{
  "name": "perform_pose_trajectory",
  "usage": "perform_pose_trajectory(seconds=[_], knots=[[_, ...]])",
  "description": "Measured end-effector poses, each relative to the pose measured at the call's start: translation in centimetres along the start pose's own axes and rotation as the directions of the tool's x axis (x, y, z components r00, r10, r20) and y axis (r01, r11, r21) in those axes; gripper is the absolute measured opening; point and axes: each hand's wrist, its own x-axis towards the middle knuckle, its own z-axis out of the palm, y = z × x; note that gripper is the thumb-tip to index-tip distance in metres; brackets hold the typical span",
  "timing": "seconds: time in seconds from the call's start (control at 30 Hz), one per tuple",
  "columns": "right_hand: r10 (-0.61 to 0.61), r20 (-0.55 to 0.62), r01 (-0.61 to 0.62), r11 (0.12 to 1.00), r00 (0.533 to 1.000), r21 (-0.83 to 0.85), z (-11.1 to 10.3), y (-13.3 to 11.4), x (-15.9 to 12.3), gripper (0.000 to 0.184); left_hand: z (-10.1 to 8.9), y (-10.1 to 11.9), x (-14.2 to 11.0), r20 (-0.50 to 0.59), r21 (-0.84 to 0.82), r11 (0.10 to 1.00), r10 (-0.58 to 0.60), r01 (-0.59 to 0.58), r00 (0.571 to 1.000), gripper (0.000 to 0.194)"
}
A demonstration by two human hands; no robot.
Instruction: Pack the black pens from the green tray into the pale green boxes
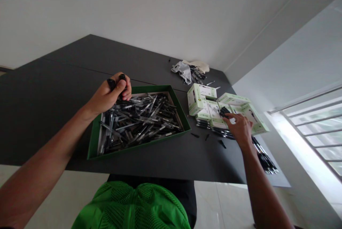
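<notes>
My left hand is raised over the near-left corner of a green box, closed around black pens whose dark ends poke out above the fingers. Loose clear-and-black pens lie jumbled in that box. On the right, my right hand has thumb and fingers pinched at a small dark clump over the white-and-green cartons; what the clump is made of is too small to make out.
Rows of pens lie at the table's right end, beside and below the cartons. Small black pieces are scattered before them. Grey and cream cloths rest on more pens at the back. A wall borders the dark table.
</notes>
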Motion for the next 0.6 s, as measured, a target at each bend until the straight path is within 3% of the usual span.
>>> perform_pose_trajectory(seconds=[0.4,0.6], knots=[[0.057,0.008,-0.057,0.998,0.998,0.018,-0.28,-0.53,0.5,0.053,-0.16,-0.27,0.02,0.006,0.018,1.0,0.012,-0.012,1.0,0.03],[0.035,-0.002,-0.035,0.999,0.999,0.003,-0.19,-0.6,0.56,0.048,0.11,0.27,-0.11,-0.012,0.015,0.998,-0.057,0.057,0.998,0.031]])
